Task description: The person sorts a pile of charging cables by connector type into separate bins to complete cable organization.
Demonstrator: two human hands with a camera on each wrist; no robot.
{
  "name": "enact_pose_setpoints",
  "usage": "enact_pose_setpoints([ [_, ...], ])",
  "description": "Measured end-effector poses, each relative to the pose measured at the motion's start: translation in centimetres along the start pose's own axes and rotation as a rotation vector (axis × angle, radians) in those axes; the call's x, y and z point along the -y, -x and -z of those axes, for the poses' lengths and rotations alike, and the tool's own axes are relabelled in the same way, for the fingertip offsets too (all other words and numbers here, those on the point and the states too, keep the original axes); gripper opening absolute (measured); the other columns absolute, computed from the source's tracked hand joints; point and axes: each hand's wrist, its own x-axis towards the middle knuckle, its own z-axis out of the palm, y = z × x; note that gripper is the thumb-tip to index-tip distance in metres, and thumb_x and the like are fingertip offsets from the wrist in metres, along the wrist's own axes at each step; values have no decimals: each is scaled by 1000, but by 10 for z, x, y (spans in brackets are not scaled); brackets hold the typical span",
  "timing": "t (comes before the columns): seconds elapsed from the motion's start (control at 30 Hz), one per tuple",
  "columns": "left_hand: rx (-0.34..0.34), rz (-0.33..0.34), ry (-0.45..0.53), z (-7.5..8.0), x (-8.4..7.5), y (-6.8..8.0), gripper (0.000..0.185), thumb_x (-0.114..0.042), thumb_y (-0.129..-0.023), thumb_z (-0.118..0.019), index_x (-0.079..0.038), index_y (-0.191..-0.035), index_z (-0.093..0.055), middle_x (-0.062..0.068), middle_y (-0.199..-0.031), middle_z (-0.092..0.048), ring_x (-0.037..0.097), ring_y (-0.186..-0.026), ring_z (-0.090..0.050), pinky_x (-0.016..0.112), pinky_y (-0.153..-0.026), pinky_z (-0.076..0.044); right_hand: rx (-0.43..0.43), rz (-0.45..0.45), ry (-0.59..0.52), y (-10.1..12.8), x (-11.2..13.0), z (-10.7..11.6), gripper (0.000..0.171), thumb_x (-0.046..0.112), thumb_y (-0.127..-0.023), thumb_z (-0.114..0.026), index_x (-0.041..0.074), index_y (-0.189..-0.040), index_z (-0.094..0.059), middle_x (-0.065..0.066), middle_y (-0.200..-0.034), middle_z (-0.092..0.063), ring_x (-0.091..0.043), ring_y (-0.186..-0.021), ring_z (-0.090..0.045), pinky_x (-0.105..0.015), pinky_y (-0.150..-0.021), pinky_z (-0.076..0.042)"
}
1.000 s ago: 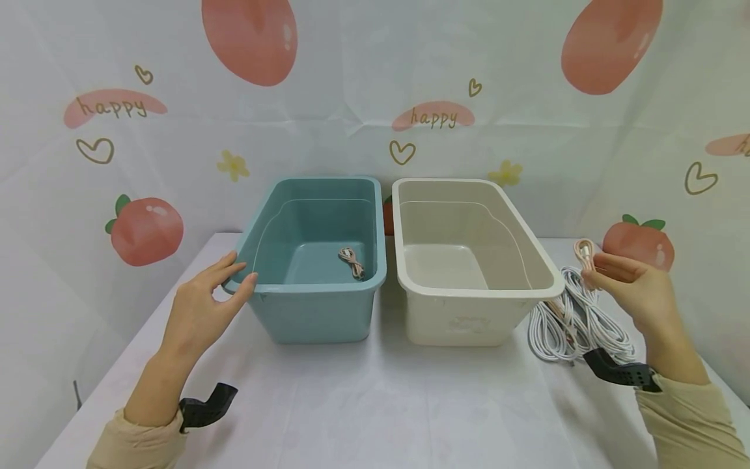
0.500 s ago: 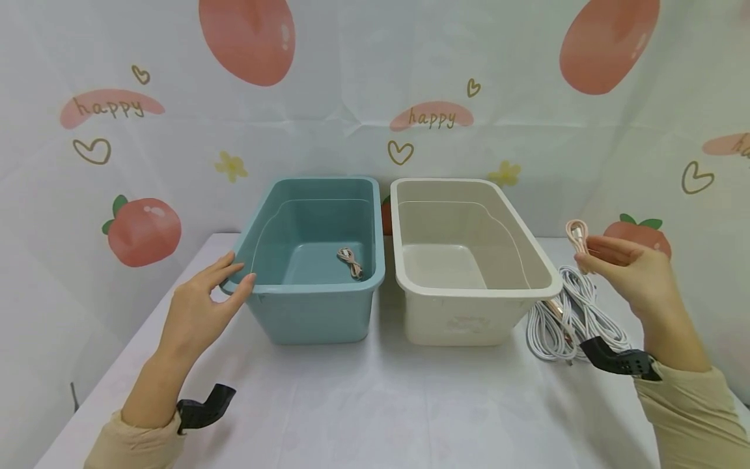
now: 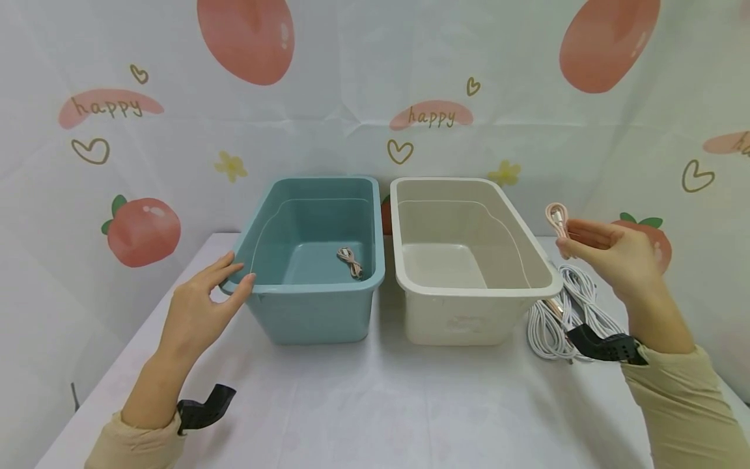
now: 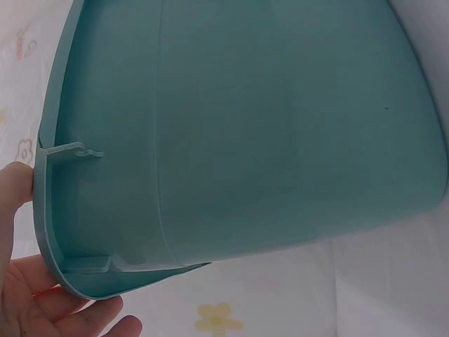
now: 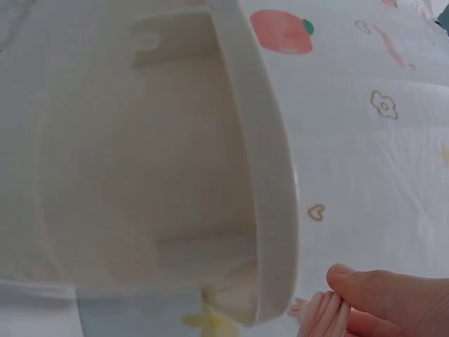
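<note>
My right hand (image 3: 615, 251) pinches a small coiled pink cable (image 3: 557, 218) between thumb and fingers, raised to the right of the beige bin (image 3: 477, 293). In the right wrist view, the pink cable (image 5: 325, 314) hangs from the fingertips beside the bin's rim (image 5: 270, 182). My left hand (image 3: 196, 306) rests on the near left corner of the teal bin (image 3: 316, 316), fingers spread along its rim. The left wrist view has these fingers (image 4: 66, 312) touching the corner from outside. Inside the teal bin lies another small coiled cable (image 3: 350, 262), pinkish-brown.
White coiled cables (image 3: 577, 312) lie on the table right of the beige bin, partly behind my right wrist. A patterned cloth (image 3: 328, 98) hangs behind both bins, which stand side by side on the white tabletop (image 3: 381, 410).
My right hand has lifted the pink cable up from above the white cables and carried it left towards the beige bin. My left hand has stayed on the teal rim.
</note>
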Motion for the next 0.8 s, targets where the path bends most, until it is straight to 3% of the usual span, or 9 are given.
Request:
enact_pose_setpoints([
  [0.3,-8,-10,7,0,0,0,45,-34,-90,-59,-1,-120,-62,19,-137,-50,41,-128,-45,60,-96,-40,37,-16,10,-8,22,-8,67,40,-81,-70,7,-135,-49,46,-80,-55,22,-77,-57,2,-69,-40],
  [0.8,-7,-14,6,0,1,0,44,-34,-90,-58,-1,-119,-63,19,-137,-51,41,-127,-46,60,-95,-40,46,119,18,-18,55,-31,60,37,-80,-72,6,-129,-56,45,-82,-54,25,-79,-55,1,-70,-43],
])
